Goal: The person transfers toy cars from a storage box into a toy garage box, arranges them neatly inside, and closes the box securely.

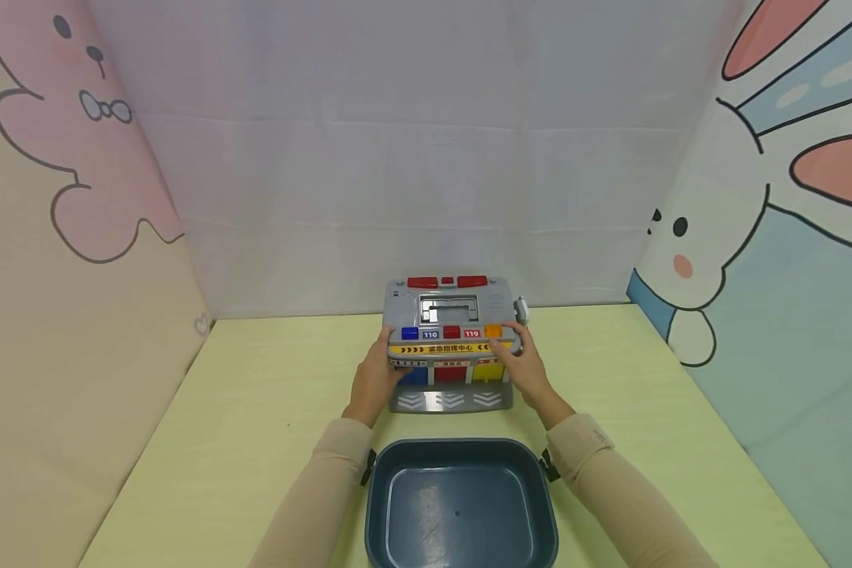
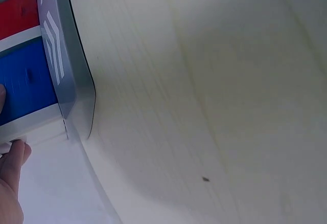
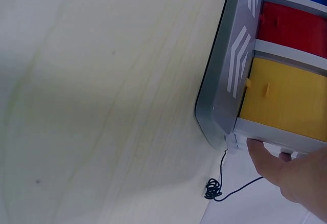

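A grey toy emergency station [image 1: 449, 348] stands at the back of the table, with a blue door [image 2: 28, 81], a red door [image 3: 291, 32] and a yellow door [image 3: 286, 98] along its front. My left hand [image 1: 373, 383] holds its left side, the thumb reaching over the front by the blue door. On the opposite side my right hand [image 1: 528, 369] grips the right end, thumb up on the front edge near the orange button [image 1: 493, 331]. A grey ramp [image 1: 450, 400] with white arrows extends from the doors. Fingers behind the side walls are partly hidden.
A dark blue tray [image 1: 461, 450] sits between my forearms, nearer to me. A coiled black cord [image 3: 213, 188] lies beside the toy's right side. A white handset-like part [image 1: 521, 309] hangs there. The white back wall [image 1: 369, 158] rises close behind the toy.
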### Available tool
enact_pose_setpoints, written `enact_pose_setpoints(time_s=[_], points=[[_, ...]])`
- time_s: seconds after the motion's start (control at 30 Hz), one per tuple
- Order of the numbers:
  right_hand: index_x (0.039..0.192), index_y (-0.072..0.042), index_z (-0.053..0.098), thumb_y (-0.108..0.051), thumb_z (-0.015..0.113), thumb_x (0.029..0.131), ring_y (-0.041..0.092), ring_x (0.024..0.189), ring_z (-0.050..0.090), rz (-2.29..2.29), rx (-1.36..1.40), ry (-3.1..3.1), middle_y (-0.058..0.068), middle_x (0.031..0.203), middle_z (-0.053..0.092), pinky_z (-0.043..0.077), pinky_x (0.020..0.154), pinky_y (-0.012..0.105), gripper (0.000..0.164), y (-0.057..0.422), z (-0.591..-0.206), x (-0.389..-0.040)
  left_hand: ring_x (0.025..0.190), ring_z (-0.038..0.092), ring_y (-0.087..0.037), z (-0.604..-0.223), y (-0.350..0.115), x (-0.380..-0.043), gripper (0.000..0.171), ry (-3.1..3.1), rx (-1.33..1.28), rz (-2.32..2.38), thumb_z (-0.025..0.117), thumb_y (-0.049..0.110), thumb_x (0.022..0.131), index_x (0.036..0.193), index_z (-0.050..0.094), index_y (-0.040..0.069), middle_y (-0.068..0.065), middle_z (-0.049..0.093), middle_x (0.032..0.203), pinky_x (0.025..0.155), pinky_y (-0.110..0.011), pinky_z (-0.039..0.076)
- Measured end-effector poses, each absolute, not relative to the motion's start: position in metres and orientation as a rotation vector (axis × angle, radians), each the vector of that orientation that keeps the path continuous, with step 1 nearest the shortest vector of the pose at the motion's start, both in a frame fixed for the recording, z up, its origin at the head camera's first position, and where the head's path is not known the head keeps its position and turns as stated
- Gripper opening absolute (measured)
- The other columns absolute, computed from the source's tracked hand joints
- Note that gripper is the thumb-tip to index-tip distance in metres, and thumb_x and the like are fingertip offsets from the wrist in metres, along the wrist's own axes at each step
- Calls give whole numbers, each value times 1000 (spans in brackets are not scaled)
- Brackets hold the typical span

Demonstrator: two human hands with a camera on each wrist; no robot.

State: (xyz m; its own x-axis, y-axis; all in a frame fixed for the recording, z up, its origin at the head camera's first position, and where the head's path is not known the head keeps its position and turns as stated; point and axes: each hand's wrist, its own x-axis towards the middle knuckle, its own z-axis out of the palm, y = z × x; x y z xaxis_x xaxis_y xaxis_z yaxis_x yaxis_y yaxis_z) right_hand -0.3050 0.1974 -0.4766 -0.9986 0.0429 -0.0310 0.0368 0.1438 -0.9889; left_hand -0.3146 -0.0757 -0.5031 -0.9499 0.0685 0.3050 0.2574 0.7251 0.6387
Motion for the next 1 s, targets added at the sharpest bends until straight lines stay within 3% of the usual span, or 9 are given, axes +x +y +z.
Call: enact_pose_setpoints(time_s=[0.27, 0.63, 1.0], points=[[144, -18, 35, -35, 62, 96, 34, 106, 51, 1986, -78, -2383, 17, 132, 46, 42, 93, 46, 58, 196, -478, -305, 116, 56, -35, -501, -75, -313, 79, -2657, -259, -1028, 80, 15, 82, 144, 32, 16, -17, 56, 128, 95, -51, 46], [147, -18, 32, -37, 60, 97, 33, 110, 50, 1977, -84, -2416, 18, 137, 44, 40, 95, 45, 60, 198, -476, -302, 115, 56, -35, -503, -76, -314, 80, -2660, -282, -1032, 79, 15, 83, 146, 29, 15, -18, 54, 129, 94, -51, 47], [154, -26, 23, -48, 50, 100, 38, 111, 50, 1826, 5, -2543, 22, 136, 46, 40, 91, 49, 65, 202, -477, -303, 96, 64, -33, -495, -81, -317, 77, -2769, -270, -862, 75, 18, 88, 147, 26, 18, -19, 60, 123, 75, -48, 53]])
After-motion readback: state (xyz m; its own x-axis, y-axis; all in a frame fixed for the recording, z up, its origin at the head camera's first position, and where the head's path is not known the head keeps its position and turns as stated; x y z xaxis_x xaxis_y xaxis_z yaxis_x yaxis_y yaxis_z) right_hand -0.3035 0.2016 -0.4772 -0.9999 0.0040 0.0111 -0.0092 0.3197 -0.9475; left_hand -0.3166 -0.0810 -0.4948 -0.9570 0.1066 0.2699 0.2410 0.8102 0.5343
